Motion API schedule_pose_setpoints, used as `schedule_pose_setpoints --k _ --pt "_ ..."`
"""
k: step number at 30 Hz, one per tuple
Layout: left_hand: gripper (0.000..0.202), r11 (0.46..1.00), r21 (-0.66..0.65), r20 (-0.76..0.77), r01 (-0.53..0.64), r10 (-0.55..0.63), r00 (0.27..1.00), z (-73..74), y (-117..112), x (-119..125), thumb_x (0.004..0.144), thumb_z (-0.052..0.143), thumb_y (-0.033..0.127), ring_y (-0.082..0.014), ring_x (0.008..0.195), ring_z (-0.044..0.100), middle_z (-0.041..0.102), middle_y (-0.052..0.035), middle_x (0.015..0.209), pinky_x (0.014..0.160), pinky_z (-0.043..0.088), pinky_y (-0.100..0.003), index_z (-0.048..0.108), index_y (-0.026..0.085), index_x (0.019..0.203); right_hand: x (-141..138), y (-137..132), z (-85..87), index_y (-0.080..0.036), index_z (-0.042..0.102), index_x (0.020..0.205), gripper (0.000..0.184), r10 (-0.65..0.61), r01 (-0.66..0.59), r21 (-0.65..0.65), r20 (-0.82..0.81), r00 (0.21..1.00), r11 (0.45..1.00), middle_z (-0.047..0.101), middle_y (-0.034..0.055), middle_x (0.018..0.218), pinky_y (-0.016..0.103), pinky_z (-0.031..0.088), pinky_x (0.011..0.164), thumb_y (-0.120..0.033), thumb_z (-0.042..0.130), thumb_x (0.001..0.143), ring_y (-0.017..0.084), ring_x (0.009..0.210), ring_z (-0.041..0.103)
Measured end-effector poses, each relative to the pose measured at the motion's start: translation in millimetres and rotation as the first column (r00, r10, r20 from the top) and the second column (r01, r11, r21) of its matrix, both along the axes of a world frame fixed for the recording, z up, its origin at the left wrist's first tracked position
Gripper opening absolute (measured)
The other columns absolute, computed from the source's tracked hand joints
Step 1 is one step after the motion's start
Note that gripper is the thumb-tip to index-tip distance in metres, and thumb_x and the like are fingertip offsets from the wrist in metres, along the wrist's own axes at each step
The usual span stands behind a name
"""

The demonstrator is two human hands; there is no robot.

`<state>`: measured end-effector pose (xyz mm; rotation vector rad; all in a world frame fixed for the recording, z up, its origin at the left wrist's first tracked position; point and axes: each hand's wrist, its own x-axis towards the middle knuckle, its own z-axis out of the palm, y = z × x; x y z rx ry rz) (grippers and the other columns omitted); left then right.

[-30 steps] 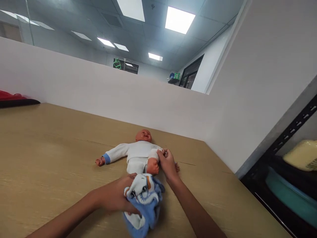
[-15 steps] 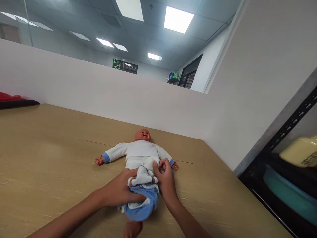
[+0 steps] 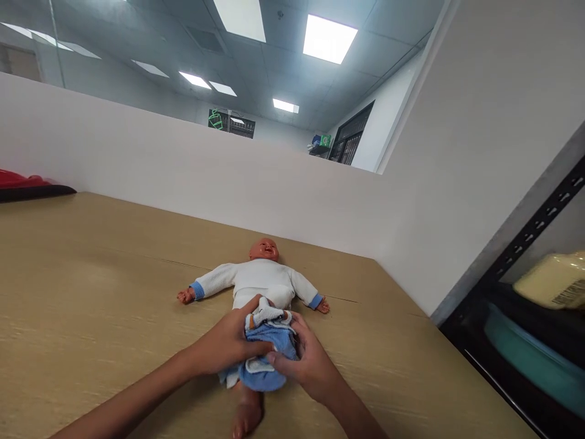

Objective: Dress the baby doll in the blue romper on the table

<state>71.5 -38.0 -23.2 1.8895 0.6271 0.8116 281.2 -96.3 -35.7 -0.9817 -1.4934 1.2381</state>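
Observation:
A baby doll (image 3: 261, 273) lies on its back on the wooden tabletop, head away from me, arms spread. It wears a white top with blue cuffs. Over its lower body is a bunched blue and white doll garment (image 3: 269, 334) with a small orange patch at its edge. My left hand (image 3: 237, 341) grips the garment from the left, thumb across its front. From the right, my right hand (image 3: 308, 360) closes on it too, its thumb near the left thumb. One bare doll leg (image 3: 248, 410) sticks out below; the other is hidden by the cloth and hands.
A low white wall (image 3: 219, 177) runs behind the tabletop (image 3: 114, 292), with glass above it. At the right stands a dark shelf rack (image 3: 539, 228) holding a cream bottle (image 3: 551, 281) and a teal container (image 3: 534, 360). A red item (image 3: 21, 179) lies far left.
My right hand has moved down from the doll's waist onto the garment. The garment is bunched a little higher, and more of the bare leg shows below.

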Motion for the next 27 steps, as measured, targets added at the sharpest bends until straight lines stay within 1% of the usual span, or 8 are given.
schedule_pose_setpoints --k 3,5,10,14,18,21,24,27 --pt "0.074 0.983 -0.185 0.096 0.018 0.000 0.995 -6.1 2 2 0.062 0.089 0.041 -0.0322 0.096 0.063 0.071 -0.0063 0.104 0.080 0.052 -0.034 0.055 0.022 0.125 5 6 -9.2 -0.026 0.062 0.138 0.068 0.053 -0.052 0.016 -0.039 0.998 0.999 0.051 0.0095 0.150 0.045 0.044 0.118 -0.019 0.081 0.074 0.031 0.138 0.054" --pt "0.071 0.973 -0.229 0.113 0.037 -0.011 0.994 -6.8 1 3 0.060 0.088 0.041 -0.0310 0.092 0.063 0.070 -0.0053 0.097 0.078 0.052 -0.033 0.056 0.022 0.120 9 9 -14.3 -0.027 0.060 0.141 0.070 0.069 -0.069 0.009 -0.061 0.996 0.998 0.058 0.0081 0.146 0.044 0.043 0.118 -0.016 0.077 0.074 0.029 0.136 0.056" --pt "0.054 0.994 -0.093 0.053 -0.057 0.062 0.997 2.9 -6 0 0.075 0.072 0.034 -0.0284 0.094 0.065 0.071 -0.0032 0.102 0.085 0.055 -0.036 0.059 0.020 0.126 17 16 -28.2 -0.028 0.062 0.141 0.060 -0.068 0.059 -0.097 -0.095 0.993 0.994 0.075 0.0045 0.128 0.042 0.049 0.112 -0.029 0.074 0.083 0.027 0.123 0.067" --pt "0.055 0.998 -0.038 0.027 -0.059 0.060 0.998 3.3 -6 -4 0.079 0.068 0.031 -0.0302 0.105 0.066 0.072 -0.0068 0.114 0.093 0.055 -0.038 0.058 0.016 0.131 15 19 -34.5 -0.027 0.068 0.130 0.056 -0.186 0.153 -0.183 -0.185 0.965 0.971 0.075 0.0050 0.131 0.042 0.048 0.114 -0.039 0.082 0.077 0.029 0.128 0.065" --pt "0.078 0.971 -0.159 -0.002 -0.179 0.181 0.984 -7.8 -1 -2 0.062 0.074 0.036 -0.0297 0.092 0.065 0.071 -0.0061 0.103 0.079 0.055 -0.036 0.050 0.016 0.134 2 16 -34.3 -0.028 0.066 0.131 0.054 -0.161 0.147 -0.086 -0.190 0.968 0.985 0.076 0.0051 0.122 0.039 0.055 0.103 -0.029 0.079 0.079 0.026 0.112 0.070" --pt "0.062 0.966 -0.207 0.045 -0.156 0.169 0.985 -8.2 -3 -1 0.061 0.071 0.034 -0.0213 0.077 0.057 0.062 0.0007 0.086 0.067 0.048 -0.030 0.053 0.018 0.118 -5 14 -39.7 -0.028 0.067 0.126 0.054 -0.115 0.121 0.031 -0.149 0.982 0.992 0.068 0.0072 0.126 0.040 0.058 0.096 -0.022 0.080 0.074 0.028 0.110 0.069" --pt "0.042 0.980 -0.168 0.081 -0.109 0.124 0.989 -2.2 -6 -1 0.066 0.066 0.030 -0.0164 0.073 0.052 0.055 0.0031 0.082 0.065 0.045 -0.026 0.055 0.019 0.104 -5 16 -48.0 -0.025 0.067 0.125 0.060 -0.226 0.225 0.118 -0.006 0.974 0.967 0.053 0.0126 0.150 0.049 0.046 0.116 -0.026 0.084 0.067 0.039 0.141 0.051" --pt "0.045 0.984 -0.137 0.056 -0.118 0.126 0.990 1.1 -7 -4 0.067 0.067 0.029 -0.0169 0.075 0.053 0.055 0.0027 0.085 0.066 0.046 -0.026 0.055 0.018 0.109 -2 17 -53.4 -0.022 0.064 0.128 0.066 -0.325 0.290 0.189 0.186 0.927 0.938 0.034 0.0166 0.167 0.052 0.023 0.131 -0.031 0.086 0.066 0.039 0.160 0.022"
